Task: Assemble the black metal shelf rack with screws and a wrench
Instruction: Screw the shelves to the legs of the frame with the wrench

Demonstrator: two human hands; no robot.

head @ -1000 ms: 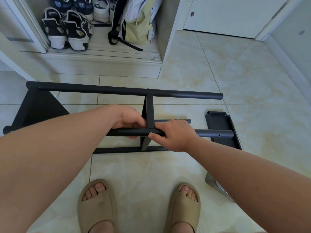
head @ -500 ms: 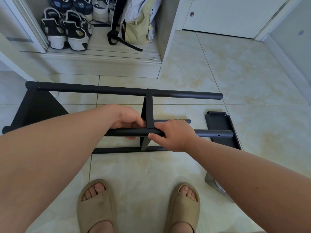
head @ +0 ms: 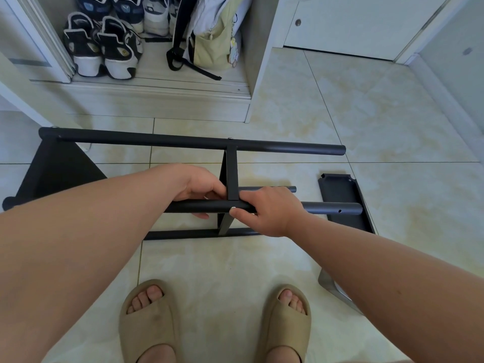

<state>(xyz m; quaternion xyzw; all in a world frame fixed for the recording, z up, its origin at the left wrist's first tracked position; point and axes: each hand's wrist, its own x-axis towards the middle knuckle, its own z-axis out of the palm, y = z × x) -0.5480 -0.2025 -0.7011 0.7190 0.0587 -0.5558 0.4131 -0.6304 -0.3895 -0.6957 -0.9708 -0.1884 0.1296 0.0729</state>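
The black metal shelf rack (head: 183, 142) lies on its side on the tiled floor, long tubes running left to right. A black shelf panel (head: 231, 174) crosses between the far tube and the near tube (head: 330, 207). My left hand (head: 199, 186) curls round the near tube just left of that panel. My right hand (head: 267, 210) grips the same tube just right of it, thumb tip pressed on the tube at the joint. A small pale thing shows at the thumb; I cannot tell what it is. No wrench is visible.
A loose black shelf panel (head: 340, 195) lies on the floor at the right, and a grey metal piece (head: 332, 289) pokes out under my right forearm. My sandalled feet (head: 214, 323) stand near. An open cupboard with shoes (head: 102, 48) and a bag (head: 212, 40) is behind.
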